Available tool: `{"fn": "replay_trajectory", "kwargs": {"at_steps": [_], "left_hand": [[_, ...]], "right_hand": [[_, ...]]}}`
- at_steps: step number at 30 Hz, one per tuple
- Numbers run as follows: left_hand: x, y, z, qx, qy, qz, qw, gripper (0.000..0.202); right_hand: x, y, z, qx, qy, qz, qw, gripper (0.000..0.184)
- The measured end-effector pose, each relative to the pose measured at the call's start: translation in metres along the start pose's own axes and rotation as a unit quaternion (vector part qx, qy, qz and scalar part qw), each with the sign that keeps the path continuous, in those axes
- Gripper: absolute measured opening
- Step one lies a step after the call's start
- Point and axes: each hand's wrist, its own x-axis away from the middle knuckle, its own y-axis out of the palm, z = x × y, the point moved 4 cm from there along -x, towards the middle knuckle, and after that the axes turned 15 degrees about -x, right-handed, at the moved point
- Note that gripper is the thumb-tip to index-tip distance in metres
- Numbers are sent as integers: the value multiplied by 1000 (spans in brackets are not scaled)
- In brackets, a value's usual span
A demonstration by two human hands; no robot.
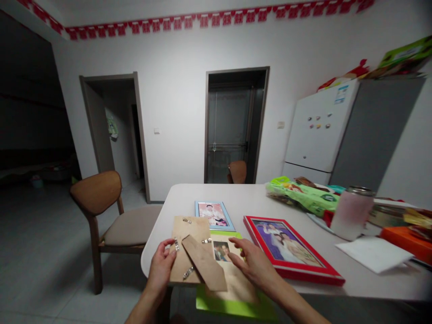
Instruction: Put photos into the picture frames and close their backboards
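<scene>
A brown picture frame backing board (178,265) with several metal clips lies at the table's near left, its folded-out stand strip (205,265) slanting across it. My left hand (162,265) grips the board's left edge, thumb beside a clip. My right hand (253,263) is open, fingers stretched out over a small photo (221,251); I cannot tell whether they touch it. That photo lies on a cream sheet (236,281) over a lime-green frame or folder (232,307). Behind is a light-blue framed photo (214,215); to the right, a red framed photo (286,245).
On the right of the white table (249,198) are a green plastic bag (300,195), a pinkish jar (353,213), a white napkin (374,252) and an orange box (408,240). A wooden chair (97,193) stands left. The fridge (317,130) is behind right.
</scene>
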Motion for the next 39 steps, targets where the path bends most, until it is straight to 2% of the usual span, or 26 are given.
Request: {"fn": "replay_trajectory", "kwargs": {"at_steps": [3,6,9,13,16,19,21,25,26,28,31,34,36,39], "left_hand": [[-6,-37,-15,-96,-26,36,994,40],[-11,-57,-27,-191,-41,50,979,38],[-13,-61,-32,-241,-35,53,968,31],[-12,-63,-31,-334,-9,94,938,24],[-8,-62,-24,-386,26,121,914,25],[-1,-47,-12,-409,69,127,901,27],[7,-26,-1,-411,106,106,899,30],[31,36,18,-398,177,15,900,34],[37,52,21,-394,187,-9,900,37],[47,82,27,-391,209,-78,893,50],[55,108,40,-396,253,-107,876,51],[55,111,56,-395,316,-85,858,42],[50,100,64,-377,327,-44,865,43],[38,65,63,-322,258,56,909,40]], "right_hand": [[4,-2,36,98,66,-18,993,44],[9,2,56,148,104,-44,983,42],[9,7,58,155,114,-47,980,43],[7,9,57,135,111,-33,984,45],[5,4,57,79,116,4,990,48],[5,-1,57,-50,167,45,984,54],[6,-1,54,-187,213,46,958,60],[7,3,38,-442,242,33,863,72],[8,3,32,-475,237,30,847,74],[9,2,20,-507,221,25,833,79],[10,-1,5,-501,190,21,844,85],[7,-3,4,-448,187,25,874,83],[4,-4,14,-382,192,27,903,77],[0,-6,37,-223,169,21,960,67]]}}
